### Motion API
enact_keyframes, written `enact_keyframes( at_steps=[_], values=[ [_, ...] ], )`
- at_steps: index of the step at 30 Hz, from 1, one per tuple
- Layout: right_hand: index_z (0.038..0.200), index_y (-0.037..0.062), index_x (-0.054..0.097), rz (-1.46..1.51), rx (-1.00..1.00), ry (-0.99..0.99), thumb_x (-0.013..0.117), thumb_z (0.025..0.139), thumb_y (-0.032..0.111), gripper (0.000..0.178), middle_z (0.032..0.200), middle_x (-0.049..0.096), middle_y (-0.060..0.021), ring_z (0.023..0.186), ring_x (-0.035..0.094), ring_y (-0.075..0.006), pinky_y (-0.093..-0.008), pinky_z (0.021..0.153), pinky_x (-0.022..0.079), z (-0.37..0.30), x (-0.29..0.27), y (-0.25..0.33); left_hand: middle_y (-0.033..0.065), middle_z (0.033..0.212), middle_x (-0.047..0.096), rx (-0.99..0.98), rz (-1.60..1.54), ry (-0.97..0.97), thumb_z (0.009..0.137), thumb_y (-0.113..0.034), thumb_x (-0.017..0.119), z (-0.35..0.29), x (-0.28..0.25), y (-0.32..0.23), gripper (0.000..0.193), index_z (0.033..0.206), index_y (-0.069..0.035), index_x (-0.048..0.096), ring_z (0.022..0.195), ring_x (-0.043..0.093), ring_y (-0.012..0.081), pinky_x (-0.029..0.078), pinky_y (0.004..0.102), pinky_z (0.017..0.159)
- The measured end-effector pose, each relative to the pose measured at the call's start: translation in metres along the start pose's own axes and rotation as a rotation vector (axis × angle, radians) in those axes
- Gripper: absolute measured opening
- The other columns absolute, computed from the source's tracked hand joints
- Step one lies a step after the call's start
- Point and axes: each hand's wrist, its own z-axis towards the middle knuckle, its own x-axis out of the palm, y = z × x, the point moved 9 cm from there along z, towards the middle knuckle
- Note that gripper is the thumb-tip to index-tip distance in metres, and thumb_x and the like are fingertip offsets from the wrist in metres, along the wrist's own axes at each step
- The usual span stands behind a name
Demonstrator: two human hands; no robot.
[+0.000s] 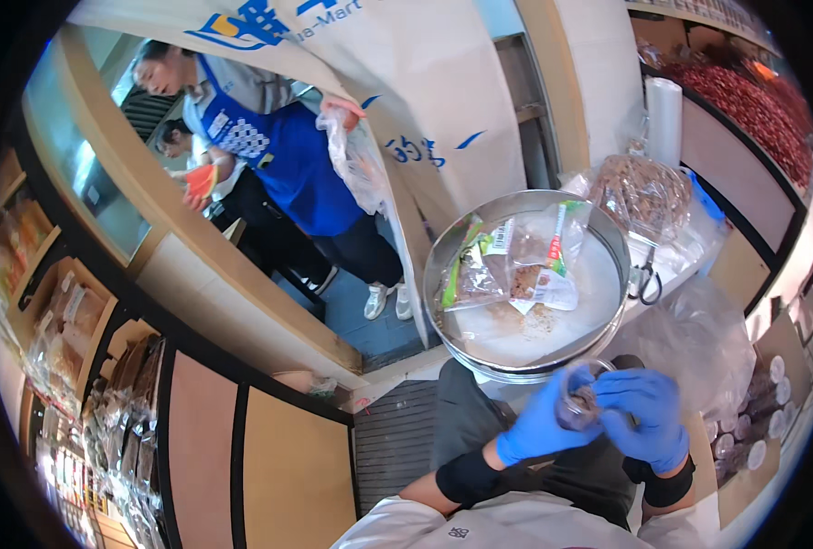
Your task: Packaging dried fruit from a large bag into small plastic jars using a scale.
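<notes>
A small clear plastic jar [575,408] with dark brown contents is held low in front of my lap. My left hand [539,428], in a blue glove, wraps around its side. The gloved right hand [646,417] curls against the jar from the other side, its fingertips at the upper edge; they partly hide the rim. Just beyond the hands stands a large round metal sieve [434,306] with a pale mesh. Lying in it are clear bags [480,274] with green and red print and brown bits, and loose brown crumbs [539,320].
Black-handled scissors [646,282] lie right of the sieve, below a big bag of brown goods [640,197]. Clear plastic film [690,334] and a box of lidded jars [761,412] are at my right. A person in a blue apron [278,156] stands in the doorway, holding plastic bags.
</notes>
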Motion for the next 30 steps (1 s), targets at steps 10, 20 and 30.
enact_keyframes(
  at_steps=[10,20,30],
  values=[
    [0.122,-0.0007,0.057,0.582,0.585,-0.102,0.059,0.096,0.009,0.028,0.117,0.064,-0.0084,0.103,0.06,-0.0149,-0.0301,0.09,0.047,-0.019,0.03,-0.091,0.0116,0.13,0.051,0.182,0.12,-0.46,0.066,-0.009,0.088,0.029,-0.097,-0.048,0.091,0.14,-0.001,0.035,0.118,0.053,0.0229,0.044,0.0371,0.102],
    [0.143,0.0025,0.039,1.536,0.713,-0.157,0.043,0.104,0.044,0.057,0.133,0.053,-0.0099,0.119,0.054,-0.0162,-0.0334,0.1,0.045,-0.006,0.134,-0.103,0.0158,0.139,0.049,0.257,-0.341,-0.349,0.084,-0.026,0.073,0.061,-0.09,-0.066,0.075,0.144,-0.003,0.035,0.127,0.05,0.0267,0.041,0.0409,0.108],
    [0.115,0.0028,0.061,0.885,0.76,-0.175,0.056,0.1,0.028,0.029,0.101,0.066,-0.0043,0.093,0.062,-0.011,-0.0277,0.083,0.05,-0.011,0.111,-0.159,0.0128,0.133,0.053,0.208,-0.145,-0.425,0.08,-0.007,0.071,0.068,-0.143,-0.06,0.067,0.14,-0.001,0.041,0.12,0.052,0.0231,0.04,0.0397,0.107]
  ],
)
